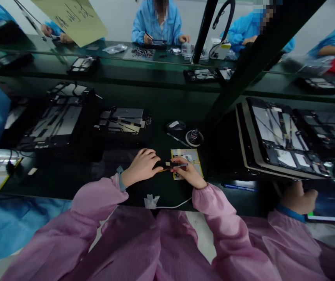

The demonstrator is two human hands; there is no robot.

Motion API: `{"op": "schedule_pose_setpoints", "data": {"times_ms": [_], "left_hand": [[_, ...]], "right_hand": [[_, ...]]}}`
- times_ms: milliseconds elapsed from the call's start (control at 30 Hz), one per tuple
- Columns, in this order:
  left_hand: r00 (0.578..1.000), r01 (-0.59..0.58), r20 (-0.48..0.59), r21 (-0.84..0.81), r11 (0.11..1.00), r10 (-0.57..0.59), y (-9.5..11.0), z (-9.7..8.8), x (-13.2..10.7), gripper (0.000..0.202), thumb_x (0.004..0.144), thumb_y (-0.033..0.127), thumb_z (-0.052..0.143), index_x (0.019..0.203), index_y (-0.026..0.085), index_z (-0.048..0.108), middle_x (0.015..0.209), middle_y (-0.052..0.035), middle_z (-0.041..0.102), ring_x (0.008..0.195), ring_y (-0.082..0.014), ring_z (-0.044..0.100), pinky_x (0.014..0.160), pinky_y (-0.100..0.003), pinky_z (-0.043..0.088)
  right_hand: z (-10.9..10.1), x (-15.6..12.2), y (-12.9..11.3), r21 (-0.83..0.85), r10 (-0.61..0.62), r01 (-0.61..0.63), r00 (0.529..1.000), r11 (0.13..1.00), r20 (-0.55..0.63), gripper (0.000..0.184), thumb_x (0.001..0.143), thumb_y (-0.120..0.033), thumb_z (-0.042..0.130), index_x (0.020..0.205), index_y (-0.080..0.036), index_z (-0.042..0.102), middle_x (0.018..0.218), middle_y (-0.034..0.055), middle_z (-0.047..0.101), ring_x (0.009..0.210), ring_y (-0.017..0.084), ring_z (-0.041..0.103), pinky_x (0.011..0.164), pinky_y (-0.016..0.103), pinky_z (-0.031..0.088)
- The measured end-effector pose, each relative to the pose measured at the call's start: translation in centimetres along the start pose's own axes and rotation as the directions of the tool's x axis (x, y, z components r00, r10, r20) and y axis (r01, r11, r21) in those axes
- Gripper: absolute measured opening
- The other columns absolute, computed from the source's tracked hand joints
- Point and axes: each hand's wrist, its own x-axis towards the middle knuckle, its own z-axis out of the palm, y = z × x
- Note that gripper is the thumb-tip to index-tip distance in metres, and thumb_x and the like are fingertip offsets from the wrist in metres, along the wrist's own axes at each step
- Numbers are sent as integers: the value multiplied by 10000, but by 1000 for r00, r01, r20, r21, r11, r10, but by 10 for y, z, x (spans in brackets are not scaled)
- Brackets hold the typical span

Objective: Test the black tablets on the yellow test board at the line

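Observation:
My left hand [143,167] is closed, its thumb and fingers at the left end of a small dark strip-like part [167,164] with a pale label. My right hand [191,174] pinches a thin stick-like tool [183,165], whose kind I cannot make out, at the part's right end. Fingers partly cover where tool and part meet. Beneath my right hand lies a flat yellow-edged panel [197,157], with white and silver patches. Beyond it are a round dish [194,138] holding small dark pieces, a black mouse [176,125] and a slim pen-like tool [178,139].
Opened tablet-like devices [126,119] lie at left, and a tall stack of them [284,132] stands at right. A blue pen [239,187] and a white cable [174,205] lie near the front edge. A neighbour's hand [298,198] is at far right; co-workers sit opposite.

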Motion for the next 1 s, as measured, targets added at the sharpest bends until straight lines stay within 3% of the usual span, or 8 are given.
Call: {"op": "schedule_pose_setpoints", "data": {"times_ms": [133,233,300,400,467,567,767,1000], "left_hand": [[991,-103,86,-48,994,107,6,7,21,181,929,245,527,1072,198,628,930,-30,676,888,-181,622,880,-346,448],[991,-122,44,-93,988,126,8,16,31,243,960,248,468,1171,188,573,1033,-52,638,960,-177,608,796,-283,491],[991,-135,-14,-104,985,134,10,19,35,272,969,260,446,1209,171,540,1078,-68,613,1019,-185,584,829,-290,503],[984,-170,-63,-82,982,165,14,19,39,289,973,245,425,1232,146,507,1088,-91,592,1042,-204,564,861,-320,513],[983,-177,-58,-67,982,174,16,18,41,316,975,212,406,1280,152,461,1084,-93,590,1028,-207,568,847,-325,518],[988,-154,18,-80,985,156,18,19,41,327,969,173,406,1296,163,425,1028,-68,603,935,-189,594,778,-302,523],[971,-188,134,-100,977,200,11,23,30,131,951,152,443,1027,132,548,1028,-75,591,964,-193,564,806,-300,517],[972,-199,85,-187,962,218,8,27,27,177,979,203,405,1023,141,565,1034,-68,596,980,-181,550,846,-302,507]], "right_hand": [[-5,-8,-1,-55,-94,87,988,995,-121,228,887,-364,564,1042,-227,659,997,46,683,935,184,659,878,357,516],[-12,-16,-5,-172,-238,200,940,965,-243,212,922,-331,518,943,-234,706,1078,49,665,1088,200,597,981,366,450],[-15,-21,-6,-229,-251,193,933,954,-259,209,927,-310,508,935,-234,702,1035,43,674,1044,196,613,937,345,468],[-16,-25,-7,-355,-189,98,954,930,-232,200,930,-278,483,979,-225,670,873,26,687,819,176,653,777,308,506],[-13,-25,-6,-498,-202,67,953,865,-224,206,932,-253,459,987,-214,654,849,34,679,773,180,645,739,309,502],[-7,-20,-4,-666,-271,75,942,742,-196,228,938,-215,427,1004,-203,645,923,64,659,844,198,633,771,321,499],[-5,-10,-1,-817,-395,162,915,553,-86,250,930,-171,447,1090,-200,637,1110,100,637,1064,249,556,889,389,462],[-5,-8,11,-817,-393,200,919,540,-35,266,925,-172,449,1118,-201,629,1201,107,605,1158,262,509,928,421,418]]}}
